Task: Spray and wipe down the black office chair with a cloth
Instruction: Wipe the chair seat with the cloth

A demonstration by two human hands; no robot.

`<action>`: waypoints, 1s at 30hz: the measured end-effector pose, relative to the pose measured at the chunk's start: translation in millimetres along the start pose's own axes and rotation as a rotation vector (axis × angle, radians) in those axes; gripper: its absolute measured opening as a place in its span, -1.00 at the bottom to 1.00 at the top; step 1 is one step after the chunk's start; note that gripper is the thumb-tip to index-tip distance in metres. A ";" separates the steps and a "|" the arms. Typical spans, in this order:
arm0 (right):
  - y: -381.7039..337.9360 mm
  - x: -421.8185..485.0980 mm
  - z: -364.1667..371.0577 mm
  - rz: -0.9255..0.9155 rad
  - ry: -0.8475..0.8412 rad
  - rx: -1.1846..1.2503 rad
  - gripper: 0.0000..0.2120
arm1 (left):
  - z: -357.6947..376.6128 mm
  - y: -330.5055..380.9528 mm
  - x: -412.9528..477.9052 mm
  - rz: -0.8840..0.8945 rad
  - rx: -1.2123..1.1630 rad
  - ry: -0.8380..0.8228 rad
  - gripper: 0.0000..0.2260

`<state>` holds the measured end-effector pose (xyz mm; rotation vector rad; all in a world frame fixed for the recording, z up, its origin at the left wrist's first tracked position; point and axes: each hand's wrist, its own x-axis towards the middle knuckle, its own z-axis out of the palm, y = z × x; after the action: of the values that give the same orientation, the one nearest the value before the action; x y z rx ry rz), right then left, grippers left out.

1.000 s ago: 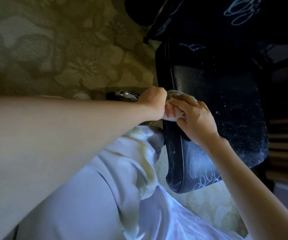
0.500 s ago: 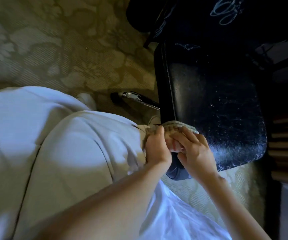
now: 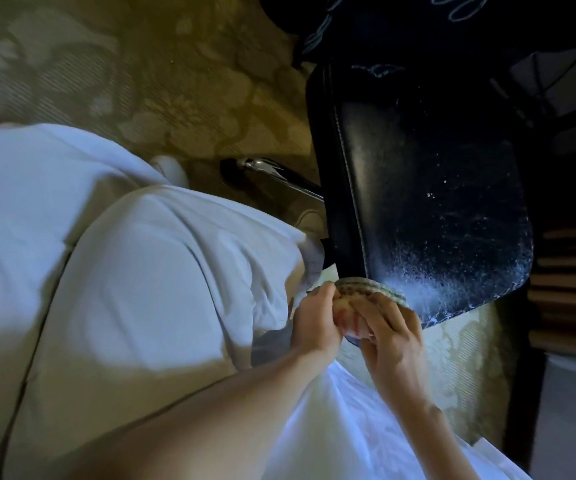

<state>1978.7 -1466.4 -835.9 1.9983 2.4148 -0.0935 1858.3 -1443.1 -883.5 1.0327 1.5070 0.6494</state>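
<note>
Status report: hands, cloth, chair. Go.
Left hand and right hand both grip cloth at black chair near corner. Spray droplets on its leather. Nothing blocking.

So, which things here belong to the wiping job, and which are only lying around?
Belong to the job:
- black chair seat, speckled with spray droplets
- cloth at the seat's near corner
- left hand and right hand, both gripping the cloth

Just lying about:
- patterned carpet
- dark printed fabric beyond the seat
- wooden slats at the right
</note>
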 end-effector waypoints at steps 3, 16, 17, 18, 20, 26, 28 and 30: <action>2.9 34.7 -11.8 0.005 0.001 0.029 -0.61 | -1.9 20.0 13.1 -0.006 -0.131 0.113 -0.92; 11.1 56.7 -5.3 0.053 0.015 0.026 -0.46 | -14.8 24.6 53.0 0.260 0.085 0.159 -0.74; 9.1 44.4 0.2 0.087 0.019 0.025 -0.46 | -13.2 19.1 50.1 0.298 0.143 0.137 -0.74; 6.5 33.4 5.4 0.124 0.020 0.020 -0.46 | -12.3 14.2 46.1 0.321 0.201 0.088 -0.73; 2.0 12.9 14.9 0.193 0.035 0.020 -0.45 | -10.4 4.7 36.4 0.345 0.288 -0.030 -0.73; -14.2 -35.0 11.6 0.544 0.403 0.379 -0.51 | -11.2 25.8 16.6 0.804 0.462 -0.184 -0.62; -22.8 -48.0 11.0 0.737 0.561 0.537 -0.52 | -3.5 39.8 13.4 1.032 0.586 -0.232 -0.69; -31.1 -60.7 18.7 0.953 0.648 0.665 -0.55 | 9.8 41.8 11.8 1.232 0.718 -0.288 -0.77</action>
<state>1959.0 -1532.6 -850.7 3.7327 1.3844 -0.2982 1878.5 -1414.9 -855.6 2.5360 0.6895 0.7147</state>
